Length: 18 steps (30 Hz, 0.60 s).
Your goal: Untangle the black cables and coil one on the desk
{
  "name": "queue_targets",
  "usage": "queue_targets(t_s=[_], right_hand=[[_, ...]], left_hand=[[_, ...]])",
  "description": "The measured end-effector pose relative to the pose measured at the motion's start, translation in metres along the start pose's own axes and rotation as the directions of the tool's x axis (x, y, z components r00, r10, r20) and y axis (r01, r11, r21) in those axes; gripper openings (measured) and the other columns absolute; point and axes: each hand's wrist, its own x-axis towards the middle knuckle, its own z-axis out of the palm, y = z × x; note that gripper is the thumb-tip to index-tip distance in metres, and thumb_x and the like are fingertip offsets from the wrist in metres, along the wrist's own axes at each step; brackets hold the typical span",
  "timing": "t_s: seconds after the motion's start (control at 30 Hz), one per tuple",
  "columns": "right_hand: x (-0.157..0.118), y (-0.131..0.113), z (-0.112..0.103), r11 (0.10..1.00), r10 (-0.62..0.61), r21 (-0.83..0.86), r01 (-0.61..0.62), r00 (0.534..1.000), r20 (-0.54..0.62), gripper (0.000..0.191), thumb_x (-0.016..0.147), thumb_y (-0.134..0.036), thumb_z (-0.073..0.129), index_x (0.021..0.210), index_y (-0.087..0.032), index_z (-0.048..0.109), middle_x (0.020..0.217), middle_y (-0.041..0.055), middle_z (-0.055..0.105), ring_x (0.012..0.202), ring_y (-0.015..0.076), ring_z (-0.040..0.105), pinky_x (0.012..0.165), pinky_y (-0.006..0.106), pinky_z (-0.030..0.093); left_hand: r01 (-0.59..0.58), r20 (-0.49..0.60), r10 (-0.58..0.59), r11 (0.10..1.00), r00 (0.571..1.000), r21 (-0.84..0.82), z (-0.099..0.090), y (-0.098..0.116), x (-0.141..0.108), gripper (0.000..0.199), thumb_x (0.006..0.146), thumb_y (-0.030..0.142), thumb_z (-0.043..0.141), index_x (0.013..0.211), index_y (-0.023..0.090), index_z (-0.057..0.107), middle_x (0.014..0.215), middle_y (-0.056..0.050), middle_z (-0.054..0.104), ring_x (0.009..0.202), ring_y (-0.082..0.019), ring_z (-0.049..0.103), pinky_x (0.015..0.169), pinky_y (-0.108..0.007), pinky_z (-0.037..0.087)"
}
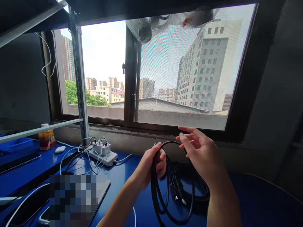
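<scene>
My left hand (152, 160) is closed around a looped black cable (155, 189), whose coils hang down in front of the blue table. My right hand (201, 151) is raised to the right of it, fingers stretched and apart, close to the top of the loop. Whether its fingers touch the cable I cannot tell. Behind the hanging loop, more coiled black cables (176, 179) lie on the table, with metal plug ends showing among them. The right forearm hides part of that coil.
A white power strip (104, 156) with chargers and tangled wires sits on the blue table (123, 189). Left of it are a white mouse (60, 149) and a bottle of red liquid (46, 138). A metal shelf post (79, 75) stands before the window. A laptop-like slab (101, 195) is partly blurred.
</scene>
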Motion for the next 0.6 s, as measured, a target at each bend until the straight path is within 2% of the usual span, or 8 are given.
queue_targets(t_s=[0.07, 0.13, 0.23, 0.33, 0.4, 0.47, 0.53, 0.6], right_hand=[[-0.006, -0.008, 0.003, 0.992, 0.044, -0.118, -0.041, 0.999, 0.021, 0.032, 0.075, -0.049, 0.051, 0.083, -0.024, 0.068, 0.070, 0.0038, 0.070, 0.063, 0.0203, 0.063, 0.054, 0.029, 0.042], [-0.010, -0.015, 0.005, 0.977, 0.103, -0.193, -0.092, 0.993, 0.049, 0.035, 0.076, -0.054, 0.051, 0.077, -0.024, 0.066, 0.062, 0.0030, 0.067, 0.062, 0.0213, 0.064, 0.055, 0.029, 0.041], [-0.011, -0.019, 0.005, 0.971, 0.165, -0.186, -0.148, 0.983, 0.082, 0.045, 0.078, -0.064, 0.044, 0.079, -0.024, 0.066, 0.064, 0.0037, 0.067, 0.065, 0.0221, 0.065, 0.054, 0.028, 0.042], [-0.010, -0.014, -0.001, 0.970, 0.191, -0.180, -0.164, 0.971, 0.145, 0.056, 0.077, -0.070, 0.038, 0.081, -0.023, 0.068, 0.072, 0.0056, 0.069, 0.058, 0.0193, 0.063, 0.051, 0.028, 0.045], [-0.009, -0.009, -0.007, 0.978, 0.164, -0.161, -0.132, 0.965, 0.205, 0.062, 0.074, -0.074, 0.037, 0.084, -0.022, 0.069, 0.073, 0.0063, 0.068, 0.054, 0.0179, 0.061, 0.048, 0.027, 0.044], [-0.009, -0.004, -0.012, 0.989, 0.119, -0.116, -0.089, 0.950, 0.288, 0.067, 0.072, -0.078, 0.035, 0.079, -0.021, 0.070, 0.070, 0.0063, 0.066, 0.053, 0.0173, 0.060, 0.046, 0.026, 0.043], [-0.010, -0.002, -0.014, 0.997, 0.069, -0.053, -0.052, 0.918, 0.389, 0.067, 0.072, -0.079, 0.038, 0.070, -0.019, 0.068, 0.065, 0.0059, 0.064, 0.054, 0.0172, 0.059, 0.046, 0.025, 0.043], [-0.012, -0.003, -0.012, 0.999, -0.006, 0.042, -0.015, 0.886, 0.463, 0.062, 0.075, -0.075, 0.043, 0.069, -0.018, 0.069, 0.063, 0.0049, 0.063, 0.057, 0.0168, 0.058, 0.046, 0.023, 0.043]], left_hand=[[-0.012, 0.020, 0.011, 0.996, 1.000, 0.089, 0.008, 0.012, 0.004, 0.045, 0.071, 0.059, 0.052, 0.051, 0.019, 0.047, 0.034, 0.007, 0.034, 0.033, -0.007, 0.034, 0.039, -0.021, 0.024], [-0.071, -0.032, 0.077, 0.987, 0.997, 0.146, 0.016, 0.018, 0.008, 0.042, 0.075, 0.048, 0.051, 0.047, 0.017, 0.049, 0.038, 0.004, 0.041, 0.039, -0.007, 0.040, 0.045, -0.021, 0.030], [-0.172, -0.120, 0.190, 0.975, 0.975, 0.143, 0.030, 0.021, 0.010, 0.035, 0.075, 0.035, 0.052, 0.045, 0.017, 0.049, 0.044, 0.004, 0.047, 0.047, -0.008, 0.046, 0.055, -0.021, 0.039], [-0.251, -0.139, 0.274, 0.954, 0.952, 0.164, 0.039, 0.023, 0.008, 0.018, 0.075, 0.026, 0.051, 0.063, 0.015, 0.061, 0.058, 0.002, 0.058, 0.063, -0.013, 0.057, 0.065, -0.022, 0.044], [-0.265, -0.169, 0.304, 0.939, 0.937, 0.221, 0.040, 0.024, 0.007, 0.017, 0.075, 0.023, 0.051, 0.076, 0.015, 0.066, 0.072, 0.000, 0.065, 0.077, -0.015, 0.061, 0.072, -0.023, 0.045], [-0.235, -0.228, 0.309, 0.924, 0.923, 0.303, 0.038, 0.025, 0.007, 0.019, 0.076, 0.021, 0.052, 0.081, 0.014, 0.069, 0.084, -0.003, 0.067, 0.085, -0.017, 0.061, 0.076, -0.024, 0.045], [-0.191, -0.278, 0.307, 0.907, 0.910, 0.376, 0.034, 0.025, 0.008, 0.021, 0.077, 0.023, 0.053, 0.085, 0.015, 0.071, 0.093, -0.005, 0.067, 0.089, -0.019, 0.060, 0.074, -0.024, 0.046], [-0.151, -0.297, 0.287, 0.900, 0.911, 0.409, 0.029, 0.025, 0.008, 0.024, 0.080, 0.027, 0.054, 0.091, 0.016, 0.073, 0.097, -0.006, 0.066, 0.089, -0.020, 0.060, 0.066, -0.023, 0.046]])
